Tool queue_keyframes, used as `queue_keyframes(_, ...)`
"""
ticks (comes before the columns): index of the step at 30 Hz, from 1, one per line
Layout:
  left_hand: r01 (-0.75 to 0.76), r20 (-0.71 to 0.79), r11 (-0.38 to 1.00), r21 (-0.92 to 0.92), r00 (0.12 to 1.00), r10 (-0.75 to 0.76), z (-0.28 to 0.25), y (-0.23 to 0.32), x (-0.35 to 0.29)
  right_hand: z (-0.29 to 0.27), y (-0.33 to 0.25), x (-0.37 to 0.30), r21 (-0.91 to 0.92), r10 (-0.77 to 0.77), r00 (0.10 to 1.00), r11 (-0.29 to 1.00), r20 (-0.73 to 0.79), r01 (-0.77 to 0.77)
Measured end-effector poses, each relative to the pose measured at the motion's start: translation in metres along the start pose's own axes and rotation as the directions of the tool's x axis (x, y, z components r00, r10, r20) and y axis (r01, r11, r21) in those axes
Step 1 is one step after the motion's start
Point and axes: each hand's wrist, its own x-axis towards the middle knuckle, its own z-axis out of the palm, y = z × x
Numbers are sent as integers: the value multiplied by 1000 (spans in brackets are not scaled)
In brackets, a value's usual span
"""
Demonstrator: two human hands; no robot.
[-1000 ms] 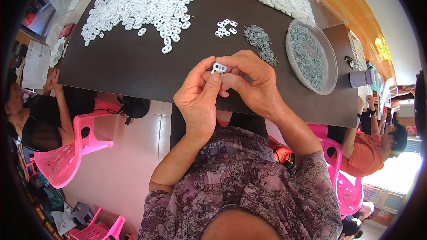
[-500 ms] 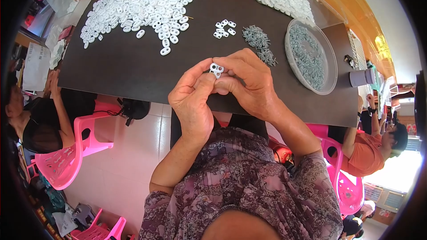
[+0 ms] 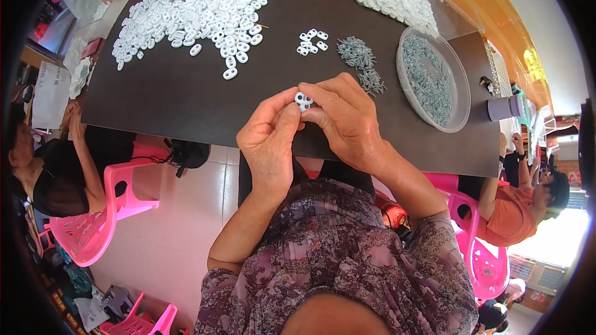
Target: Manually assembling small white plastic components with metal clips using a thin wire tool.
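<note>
My left hand [image 3: 270, 142] and my right hand [image 3: 349, 125] meet over the table's near edge. Between their fingertips is a small white two-holed plastic clip [image 3: 303, 98], partly covered by the fingers; dark holes show in it, and it may be more than one piece pressed together. Both hands are closed on it, left thumb below, right forefinger and thumb at its right side. Just beyond lies a small group of white clips [image 3: 312, 42]. To its right is a pile of grey screws [image 3: 356, 54].
A wide heap of white oval two-holed pieces [image 3: 186, 18] covers the table's [image 3: 167, 90] far left. Clear bins of white pieces [image 3: 397, 0] stand at the back. On the right are a round tray [image 3: 460, 125] of screws and a purple-grey cup [image 3: 504, 108]. People sit at both sides.
Both hands have shifted slightly right and toward me with the clip. The right fingers have changed their grip a little, and the piece has turned slightly.
</note>
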Motion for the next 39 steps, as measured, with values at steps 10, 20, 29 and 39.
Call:
queue_keyframes(10,-80,73,996,-42,994,83,-4,-2,-1,2,-6,-4,129,95,995,987,-8,-93)
queue_keyframes(20,-102,65,994,24,993,101,-7,1,0,8,-5,-4,128,44,998,991,-55,-37)
queue_keyframes(29,-283,46,955,85,959,280,-2,-12,-5,13,-16,-7,129,70,987,990,-143,-51)
queue_keyframes(39,-389,29,917,90,921,388,-1,-14,-6,18,-22,-8,146,81,977,988,-197,-53)
